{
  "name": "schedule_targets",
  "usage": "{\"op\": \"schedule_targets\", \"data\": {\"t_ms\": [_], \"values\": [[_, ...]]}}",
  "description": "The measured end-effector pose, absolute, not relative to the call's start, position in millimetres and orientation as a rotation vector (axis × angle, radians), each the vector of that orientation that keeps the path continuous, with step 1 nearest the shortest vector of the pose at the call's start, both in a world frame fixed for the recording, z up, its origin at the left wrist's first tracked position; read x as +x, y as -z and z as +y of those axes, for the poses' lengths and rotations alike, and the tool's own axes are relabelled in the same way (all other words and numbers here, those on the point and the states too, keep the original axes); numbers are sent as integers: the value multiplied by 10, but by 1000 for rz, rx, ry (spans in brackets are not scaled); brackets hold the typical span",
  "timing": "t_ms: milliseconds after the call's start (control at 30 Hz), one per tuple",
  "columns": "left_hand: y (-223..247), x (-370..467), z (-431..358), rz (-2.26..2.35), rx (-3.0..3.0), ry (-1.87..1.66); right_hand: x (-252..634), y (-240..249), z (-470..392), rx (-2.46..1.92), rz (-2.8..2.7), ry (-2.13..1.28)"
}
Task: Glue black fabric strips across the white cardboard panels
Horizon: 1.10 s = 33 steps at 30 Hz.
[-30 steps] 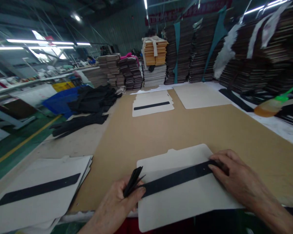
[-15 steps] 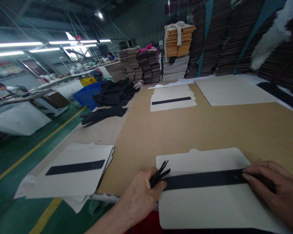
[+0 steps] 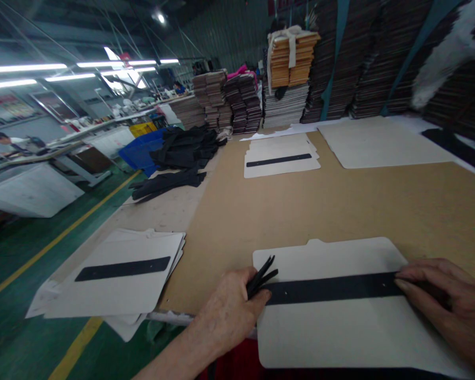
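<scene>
In front of me lies a pale board (image 3: 332, 332) with rounded corners and a small tab on its far edge. Across it runs a wide black strip (image 3: 332, 288) with a small light spot near each end. My left hand (image 3: 231, 301) is closed around several thin black strips (image 3: 261, 277) that stick up between thumb and fingers. Its thumb touches the left end of the wide strip. At the other end, my right hand (image 3: 447, 301) has thumb and fingertips pinched together on the strip; part of its palm side is hidden.
A fanned pile of similar boards (image 3: 114, 295) overhangs the table's left edge. Further back are another stack of boards (image 3: 281, 150), a large pale sheet (image 3: 383, 145) and black cloth (image 3: 186, 148). Tall stacks (image 3: 364, 58) line the back. A person (image 3: 2, 142) sits far left.
The view has tilted slightly. Both hands stay at the two ends of the wide black strip, with hardly any shift; the board lies in the same place.
</scene>
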State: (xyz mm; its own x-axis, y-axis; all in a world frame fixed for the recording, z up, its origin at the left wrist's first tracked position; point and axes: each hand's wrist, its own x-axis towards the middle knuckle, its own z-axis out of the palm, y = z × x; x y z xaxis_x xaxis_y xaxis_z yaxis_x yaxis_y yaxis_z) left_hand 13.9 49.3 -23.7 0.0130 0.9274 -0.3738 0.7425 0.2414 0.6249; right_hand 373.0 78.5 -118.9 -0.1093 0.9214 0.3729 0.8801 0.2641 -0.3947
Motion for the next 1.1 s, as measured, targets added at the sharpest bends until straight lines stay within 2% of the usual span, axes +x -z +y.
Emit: {"op": "schedule_targets", "data": {"t_ms": [567,1100], "values": [[240,174,492,1843,1577,-262,3722,1171,788,-1645,-1988,-136],[248,172,484,1832,1760,-393,3620,1031,802,-1607,-2063,-92]]}}
